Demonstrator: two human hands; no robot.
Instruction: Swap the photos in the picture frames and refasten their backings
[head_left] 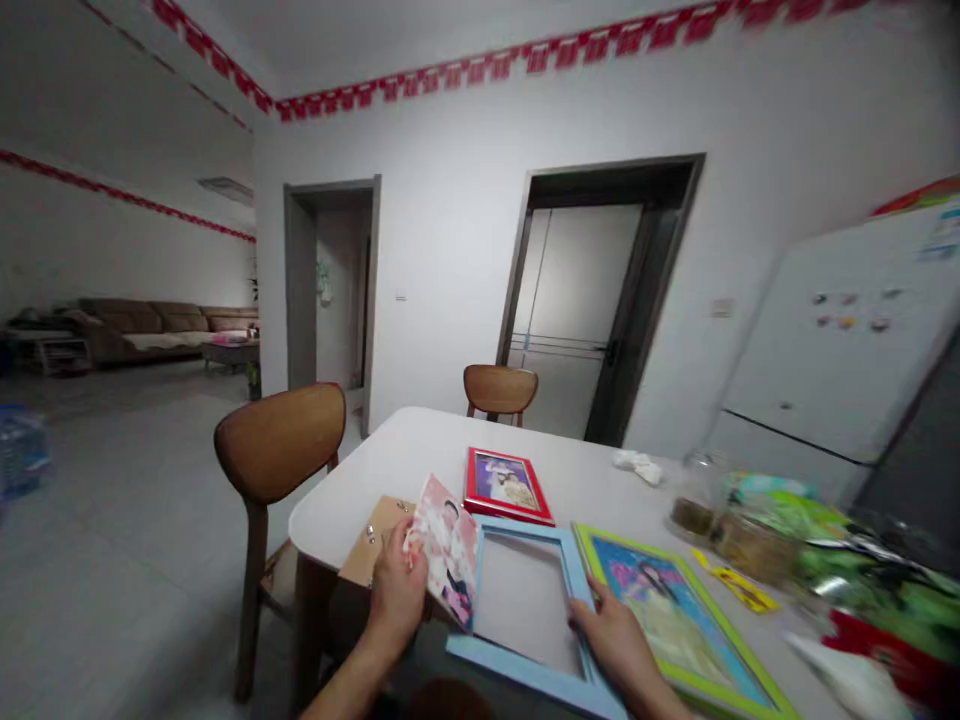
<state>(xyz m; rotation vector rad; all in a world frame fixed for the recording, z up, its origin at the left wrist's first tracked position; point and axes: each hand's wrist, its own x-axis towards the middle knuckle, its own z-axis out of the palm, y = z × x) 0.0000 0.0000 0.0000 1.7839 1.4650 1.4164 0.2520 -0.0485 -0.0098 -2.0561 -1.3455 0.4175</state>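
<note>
A pink photo print (444, 545) is pinched in my left hand (399, 585), tilted up beside the left side of a light blue frame (525, 677). My right hand (616, 640) grips the right side of that frame, whose middle shows a pale surface. Partly behind my left hand lies a brown backing board (381, 540) with metal clips. Beyond the blue frame is a red frame (510, 485) with a picture in it. To the right, a lime green frame (675, 615) holds a picture on blue and lies near my right hand.
The white table (420, 440) has glass jars (694, 510), green packages (870, 580), a yellow packet (746, 590) and crumpled white tissue (637, 466) on its right side. Wooden chairs (281, 440) stand at the left and far edges.
</note>
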